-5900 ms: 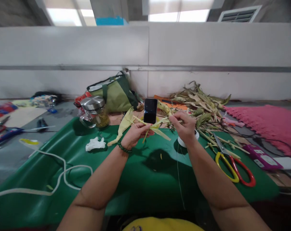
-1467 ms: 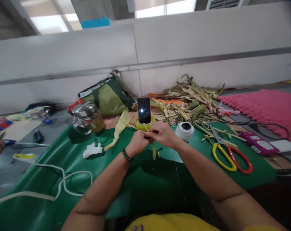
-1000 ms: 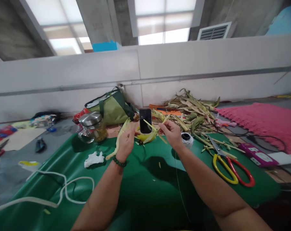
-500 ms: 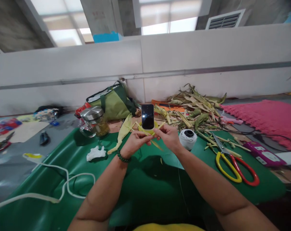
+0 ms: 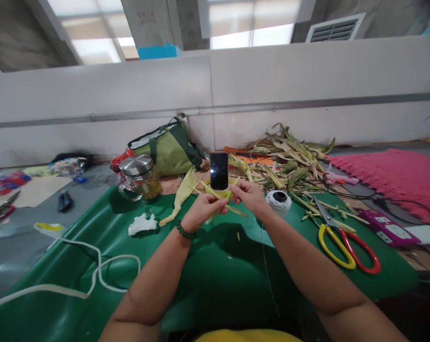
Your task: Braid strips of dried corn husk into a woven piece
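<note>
Pale corn husk strips (image 5: pixel 237 210) stick out from between my hands. My left hand (image 5: pixel 205 209), with a green bead bracelet (image 5: pixel 185 231) at its wrist, pinches them between thumb and fingers. My right hand (image 5: pixel 249 195) is closed with its fingertips on the husk, slightly apart from the left. Just beyond my fingers a phone (image 5: pixel 219 172) stands upright on a yellow holder (image 5: pixel 228 194), partly hidden by the hands. To the left lies a whole corn husk (image 5: pixel 184 192). A spool of white thread (image 5: pixel 278 203) stands right of my right hand.
Scissors (image 5: pixel 338 242) with yellow and red handles lie at right, below a heap of dry husks (image 5: pixel 289 154). A glass jar (image 5: pixel 142 178), a crumpled white tissue (image 5: pixel 143 224) and a white cable (image 5: pixel 90 285) are at left. Green sheeting (image 5: pixel 208 285) covers the table.
My right hand has moved slightly away from the left, and a wider gap shows between them. The husk strip now points further to the right.
</note>
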The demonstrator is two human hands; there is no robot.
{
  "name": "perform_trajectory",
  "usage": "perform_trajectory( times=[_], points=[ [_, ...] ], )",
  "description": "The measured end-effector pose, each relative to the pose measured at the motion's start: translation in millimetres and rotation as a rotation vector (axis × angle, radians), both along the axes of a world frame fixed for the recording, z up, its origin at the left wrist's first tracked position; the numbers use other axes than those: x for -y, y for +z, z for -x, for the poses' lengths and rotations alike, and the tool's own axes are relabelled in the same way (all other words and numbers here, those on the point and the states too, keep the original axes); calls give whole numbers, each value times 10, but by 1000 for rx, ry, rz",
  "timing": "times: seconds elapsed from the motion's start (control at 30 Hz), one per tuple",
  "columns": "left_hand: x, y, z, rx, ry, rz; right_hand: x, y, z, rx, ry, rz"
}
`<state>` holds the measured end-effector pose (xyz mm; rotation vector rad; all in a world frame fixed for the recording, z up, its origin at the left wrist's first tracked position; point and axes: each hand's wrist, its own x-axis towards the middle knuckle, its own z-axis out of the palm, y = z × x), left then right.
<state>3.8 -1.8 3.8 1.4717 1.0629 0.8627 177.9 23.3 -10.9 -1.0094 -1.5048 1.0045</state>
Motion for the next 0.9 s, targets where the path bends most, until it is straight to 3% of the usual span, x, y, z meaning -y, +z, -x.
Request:
perform_trajectory(
  times=[0.2, 0.33, 0.6, 0.73, 0.8, 0.9],
  points=[
    [-44, 10, 50, -52, 97, -143, 154, 40, -13, 443, 327, -133],
    [-87, -18, 63, -86, 136, -172, 198, 63, -24, 527, 269, -294],
    [-101, -27, 87, 72, 75, -13, 214, 122, -19, 469, 298, -186],
    [-118, -50, 98, 67, 142, -60, 166, 114, -69, 493, 321, -232],
    [-129, -70, 100, 53, 156, -72, 139, 100, -99, 541, 245, -271],
    [-115, -123, 64, -90, 163, -131, 137, 80, -106, 575, -61, -436]
  ],
)
